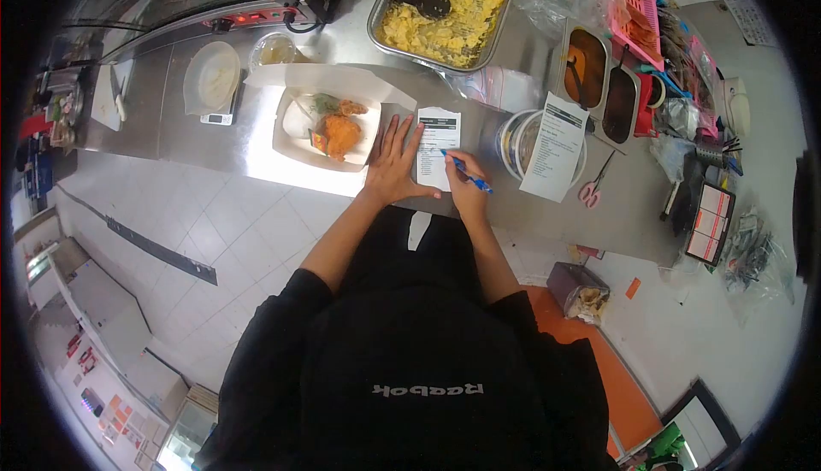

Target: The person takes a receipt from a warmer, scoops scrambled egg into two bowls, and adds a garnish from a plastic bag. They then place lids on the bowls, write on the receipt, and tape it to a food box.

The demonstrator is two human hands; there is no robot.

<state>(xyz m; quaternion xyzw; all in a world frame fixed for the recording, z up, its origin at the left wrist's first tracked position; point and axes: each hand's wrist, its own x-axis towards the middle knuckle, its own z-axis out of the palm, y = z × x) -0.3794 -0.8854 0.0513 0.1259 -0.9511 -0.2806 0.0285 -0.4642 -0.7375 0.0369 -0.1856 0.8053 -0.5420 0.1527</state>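
A printed receipt (438, 136) lies on the steel counter in front of me. My left hand (395, 163) rests flat beside it with fingers spread, its fingertips at the paper's left edge. In my right hand (467, 191) is a blue pen (472, 175), its tip on the receipt's printed lines. Just left of my left hand stands an open takeaway box (292, 160) with its lid folded back. Inside the box are fried chicken (341, 136), some greens (325, 103) and a small sachet (318, 142).
A metal tray (376, 22) of yellow food holds a black slotted spoon (432, 5). To the right are a second receipt (554, 148) over round lids, pink-handled scissors (590, 194) and sauce pans (609, 95). A scale with a bowl (212, 78) and a knife (118, 99) are left.
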